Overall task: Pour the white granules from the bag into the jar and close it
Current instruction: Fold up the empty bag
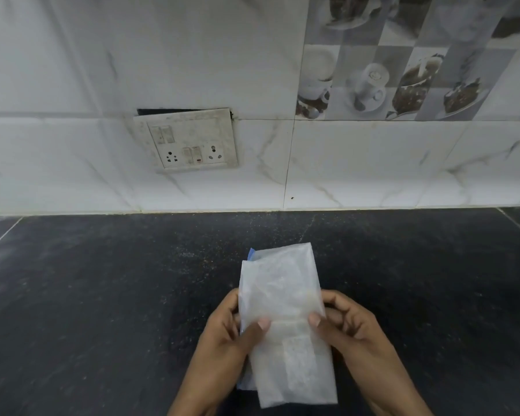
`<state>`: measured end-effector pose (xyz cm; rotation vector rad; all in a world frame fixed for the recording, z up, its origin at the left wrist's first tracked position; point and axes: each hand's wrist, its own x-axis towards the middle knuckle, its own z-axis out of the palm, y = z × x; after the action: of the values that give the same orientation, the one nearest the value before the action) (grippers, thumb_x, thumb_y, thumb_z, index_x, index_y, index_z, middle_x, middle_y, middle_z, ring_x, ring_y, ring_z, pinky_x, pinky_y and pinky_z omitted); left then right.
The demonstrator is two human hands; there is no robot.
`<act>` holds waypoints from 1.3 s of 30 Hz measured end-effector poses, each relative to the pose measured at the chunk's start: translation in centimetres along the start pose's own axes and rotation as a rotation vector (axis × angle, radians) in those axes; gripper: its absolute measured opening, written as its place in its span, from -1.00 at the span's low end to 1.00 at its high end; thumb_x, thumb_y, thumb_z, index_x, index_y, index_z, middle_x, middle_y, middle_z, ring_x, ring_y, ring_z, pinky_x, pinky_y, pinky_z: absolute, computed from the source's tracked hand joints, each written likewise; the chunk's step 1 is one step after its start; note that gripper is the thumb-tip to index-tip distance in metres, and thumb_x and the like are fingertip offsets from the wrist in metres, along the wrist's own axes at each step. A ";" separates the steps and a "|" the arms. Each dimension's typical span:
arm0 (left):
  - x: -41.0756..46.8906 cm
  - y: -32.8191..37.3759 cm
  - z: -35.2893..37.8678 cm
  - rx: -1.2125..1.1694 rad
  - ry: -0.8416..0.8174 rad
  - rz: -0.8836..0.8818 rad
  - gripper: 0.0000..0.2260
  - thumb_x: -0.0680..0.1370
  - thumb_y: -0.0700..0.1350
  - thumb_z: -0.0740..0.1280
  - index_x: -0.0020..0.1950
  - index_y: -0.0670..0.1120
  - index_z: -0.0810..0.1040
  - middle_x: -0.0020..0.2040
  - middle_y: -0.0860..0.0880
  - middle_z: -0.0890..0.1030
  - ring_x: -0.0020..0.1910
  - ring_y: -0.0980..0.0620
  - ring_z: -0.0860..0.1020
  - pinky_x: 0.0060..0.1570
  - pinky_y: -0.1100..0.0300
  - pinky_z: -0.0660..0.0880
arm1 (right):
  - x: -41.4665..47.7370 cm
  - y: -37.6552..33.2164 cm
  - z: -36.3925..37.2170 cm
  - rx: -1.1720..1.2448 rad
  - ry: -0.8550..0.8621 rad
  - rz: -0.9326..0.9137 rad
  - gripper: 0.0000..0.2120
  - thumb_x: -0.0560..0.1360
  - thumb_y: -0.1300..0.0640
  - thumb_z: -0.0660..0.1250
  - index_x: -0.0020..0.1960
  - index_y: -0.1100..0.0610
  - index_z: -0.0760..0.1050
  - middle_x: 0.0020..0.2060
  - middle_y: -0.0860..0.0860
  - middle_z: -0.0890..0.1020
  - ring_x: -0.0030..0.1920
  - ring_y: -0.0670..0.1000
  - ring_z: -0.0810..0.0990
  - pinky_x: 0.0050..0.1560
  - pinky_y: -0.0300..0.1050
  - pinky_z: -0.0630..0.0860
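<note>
A translucent plastic bag (285,319) of white granules is held flat over the dark counter, low in the middle of the head view. My left hand (225,328) grips its left edge, thumb on top. On the other side, my right hand (342,322) pinches the right edge with its thumb on the plastic. A blue strip shows at the bag's far left corner and again under its near left corner. No jar or lid is in view.
The black stone counter (102,295) spreads out to both sides of the bag. Behind it rises a white marble-tiled wall with a switch and socket plate (189,142) and picture tiles (388,79) at the upper right.
</note>
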<state>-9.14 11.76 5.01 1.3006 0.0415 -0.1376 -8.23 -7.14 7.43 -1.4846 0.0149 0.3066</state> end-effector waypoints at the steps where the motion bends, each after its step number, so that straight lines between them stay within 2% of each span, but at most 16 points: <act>1: -0.1 0.2 -0.1 0.001 -0.010 0.001 -0.69 0.54 -0.27 0.39 0.27 -0.13 0.50 0.13 -0.19 0.68 0.10 -0.17 0.67 -0.04 0.05 0.65 | 0.0 0.0 -0.2 0.006 -0.008 0.011 -0.78 0.54 0.28 0.32 0.17 0.18 0.56 -0.03 0.16 0.74 0.00 0.16 0.72 -0.03 0.05 0.67; 6: -0.2 0.1 -0.9 -0.017 -0.164 -0.035 -0.48 0.44 -0.19 0.47 0.37 -0.06 0.43 0.23 -0.16 0.64 0.20 -0.15 0.62 0.05 0.06 0.61 | 0.2 0.9 0.0 0.084 0.090 0.020 -0.81 0.54 0.33 0.30 0.12 0.21 0.59 -0.05 0.21 0.73 0.01 0.22 0.71 0.02 0.12 0.64; 10: -0.4 -0.2 -0.5 0.126 -0.036 0.006 -0.86 0.55 -0.17 0.39 0.07 -0.09 0.68 -0.01 -0.16 0.74 -0.05 -0.09 0.72 -0.15 0.22 0.62 | 0.2 1.4 0.4 0.089 0.109 0.032 -0.83 0.52 0.31 0.33 0.10 0.26 0.57 -0.10 0.22 0.73 -0.05 0.22 0.73 -0.05 0.06 0.67; 14: -0.6 -0.5 -0.4 0.240 0.030 -0.020 -0.71 0.53 0.01 0.26 -0.20 -0.13 0.68 -0.17 -0.15 0.75 -0.18 -0.10 0.72 -0.21 0.17 0.61 | 0.1 1.3 0.5 0.079 0.019 0.062 -0.74 0.45 0.30 0.41 0.14 0.25 0.54 -0.07 0.20 0.74 -0.03 0.17 0.73 -0.11 -0.10 0.67; 17: -0.5 -0.8 -0.6 0.239 0.027 -0.026 -0.72 0.56 0.03 0.27 -0.21 -0.07 0.68 -0.13 -0.14 0.75 -0.14 -0.08 0.72 -0.17 0.17 0.62 | 0.2 1.4 0.5 0.065 0.045 0.042 -0.76 0.45 0.32 0.41 0.11 0.28 0.56 -0.09 0.19 0.74 -0.06 0.16 0.74 -0.15 -0.13 0.66; 19: -0.4 -0.8 -0.7 0.132 -0.059 -0.027 -0.86 0.57 -0.04 0.38 0.08 -0.04 0.65 0.03 -0.14 0.73 0.02 -0.10 0.70 -0.06 0.15 0.63 | 0.3 1.6 0.4 0.058 0.090 0.018 -0.80 0.46 0.34 0.41 0.08 0.30 0.57 -0.11 0.19 0.74 -0.09 0.17 0.74 -0.16 -0.11 0.67; 21: -0.2 -1.1 -1.2 0.039 -0.100 -0.033 -0.64 0.47 -0.19 0.44 0.26 -0.07 0.53 0.11 -0.20 0.69 0.09 -0.19 0.67 0.00 0.04 0.64 | 0.4 1.8 0.2 0.064 0.109 0.002 -0.83 0.47 0.36 0.40 0.06 0.30 0.58 -0.11 0.18 0.74 -0.10 0.16 0.74 -0.16 -0.11 0.67; 23: -0.1 -1.1 -1.2 -0.023 -0.063 -0.013 -0.69 0.43 -0.29 0.40 0.17 -0.13 0.61 0.03 -0.26 0.71 -0.01 -0.18 0.70 -0.09 0.08 0.65 | 0.5 1.9 0.2 0.085 0.105 -0.018 -0.84 0.49 0.39 0.37 0.05 0.30 0.60 -0.09 0.17 0.74 -0.07 0.15 0.73 -0.11 -0.08 0.66; 26: 0.0 -1.5 -0.9 -0.079 0.049 0.004 -0.83 0.36 -0.39 0.32 -0.25 -0.25 0.70 -0.13 -0.23 0.74 -0.17 -0.07 0.73 -0.21 0.16 0.66 | 0.7 2.3 0.3 0.193 0.102 -0.058 -0.82 0.41 0.43 0.35 -0.15 0.25 0.68 -0.05 0.17 0.73 -0.02 0.13 0.71 -0.02 0.02 0.60; 28: 0.2 -1.7 -0.7 -0.132 0.102 0.000 -0.66 0.42 -0.54 0.21 -0.40 -0.26 0.64 -0.06 -0.24 0.73 -0.04 -0.15 0.72 -0.03 -0.05 0.67 | 0.8 2.4 0.5 0.321 0.092 -0.058 -0.90 0.28 0.32 0.36 -0.33 0.26 0.66 -0.01 0.19 0.72 0.00 0.17 0.70 -0.09 -0.01 0.61; 30: 0.3 -1.9 -0.7 -0.136 0.164 0.022 -0.60 0.45 -0.60 0.09 -0.40 -0.30 0.60 0.01 -0.28 0.71 0.07 -0.28 0.66 0.09 -0.27 0.58 | 0.8 2.7 0.4 0.445 0.039 -0.012 -0.84 0.29 0.26 0.34 -0.29 0.34 0.65 0.06 0.25 0.69 0.04 0.24 0.68 -0.18 -0.03 0.65; 32: 0.5 -1.9 -0.7 -0.140 0.216 0.023 -0.66 0.48 -0.51 0.13 -0.39 -0.29 0.57 0.06 -0.26 0.70 0.11 -0.31 0.63 0.12 -0.32 0.54 | 0.8 2.8 0.4 0.523 -0.034 0.023 -0.64 0.25 0.07 0.50 -0.21 0.40 0.65 0.12 0.27 0.66 0.05 0.22 0.69 -0.22 0.02 0.65; 34: 0.4 -1.6 -0.9 -0.198 0.228 -0.028 -0.74 0.44 -0.27 0.20 -0.38 -0.22 0.60 0.08 -0.16 0.71 0.14 -0.23 0.63 0.04 -0.19 0.56 | 0.7 2.7 0.6 0.433 -0.053 0.004 -0.41 0.13 -0.17 0.62 -0.22 0.36 0.67 0.13 0.17 0.68 0.07 0.13 0.69 -0.16 -0.04 0.65; 36: 0.0 -0.9 -1.0 -0.227 0.147 -0.086 -0.72 0.43 -0.05 0.21 -0.29 -0.16 0.65 0.06 -0.06 0.72 0.05 -0.09 0.66 -0.09 -0.08 0.58 | 0.6 2.8 0.8 0.149 0.053 -0.097 -0.42 0.08 -0.24 0.65 -0.19 0.25 0.72 0.16 0.03 0.68 0.10 0.02 0.69 -0.09 -0.17 0.63; 38: -0.5 -0.3 -1.2 -0.131 0.076 -0.099 -0.78 0.45 0.00 0.38 -0.15 -0.17 0.61 -0.10 0.00 0.71 -0.25 0.06 0.66 -0.35 0.17 0.56 | 0.5 3.3 1.0 -0.081 0.182 -0.230 -0.65 0.16 -0.03 0.66 -0.12 0.11 0.75 0.21 -0.10 0.64 0.10 -0.06 0.69 -0.06 -0.21 0.63; 39: -0.7 -0.3 -1.2 -0.080 0.066 -0.097 -0.79 0.43 -0.13 0.50 -0.09 -0.21 0.56 -0.15 -0.01 0.68 -0.34 0.10 0.63 -0.43 0.25 0.53 | 0.5 3.6 1.1 -0.166 0.213 -0.281 -0.72 0.20 0.11 0.64 -0.09 0.04 0.74 0.21 -0.17 0.62 0.10 -0.11 0.68 -0.06 -0.21 0.64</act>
<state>-9.81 12.90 4.50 1.2234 0.1651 -0.1747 -8.68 -5.76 3.96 -1.6549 -0.0491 -0.0799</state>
